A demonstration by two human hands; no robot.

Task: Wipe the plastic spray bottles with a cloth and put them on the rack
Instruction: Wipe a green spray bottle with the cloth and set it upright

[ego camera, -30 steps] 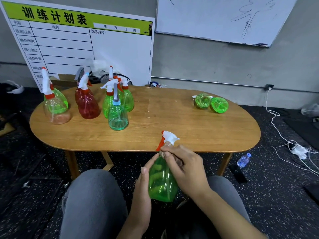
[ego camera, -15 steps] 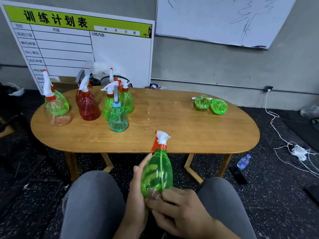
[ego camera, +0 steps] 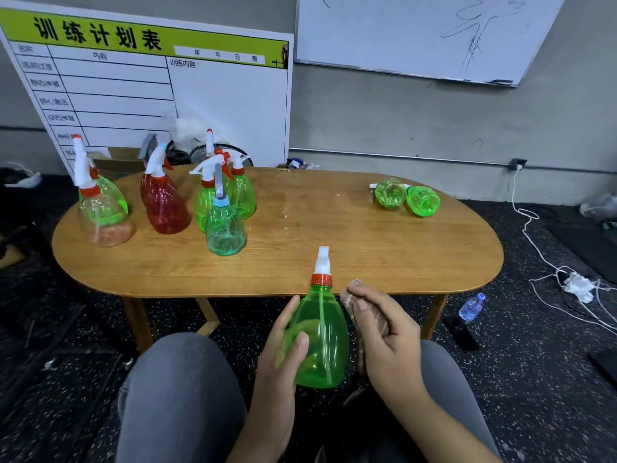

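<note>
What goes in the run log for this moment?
step: wiping | left hand: holds green bottle | right hand: holds cloth against it | rack: unseen

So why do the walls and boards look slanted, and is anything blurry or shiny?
Head view: the wide-angle lens bends the whiteboard and table edges outward. The left hand looks slightly smeared. The held green bottle glows translucent with soft highlights. The cloth in the right hand is indistinct.

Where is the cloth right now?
In the head view, low and right of centre, the brownish cloth is bunched in the right hand, right beside the green spray bottle the left hand holds over the lap.
</note>
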